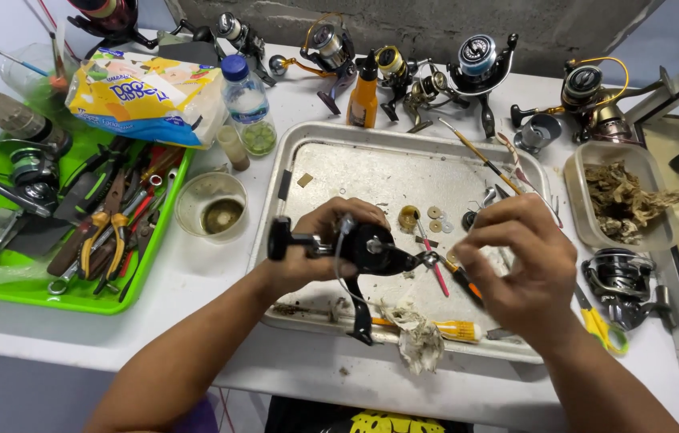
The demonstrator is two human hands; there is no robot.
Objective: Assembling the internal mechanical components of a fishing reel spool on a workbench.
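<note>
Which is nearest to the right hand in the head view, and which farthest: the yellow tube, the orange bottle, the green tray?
From the right hand:
1. Yellow tube, just below it, on the metal tray's front edge.
2. Orange bottle, behind the tray.
3. Green tray, far left.

Metal tray (404, 136) sits between tool tray (3, 293) and plastic tub (576, 210).

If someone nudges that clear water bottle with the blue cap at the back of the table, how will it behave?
The water bottle stands upright, tall and narrow, so a push near the cap would probably tip it. It looks nearly empty, so likely light and easily shifted. Its round body would probably roll once down, perhaps against the tissue pack beside it.
</note>
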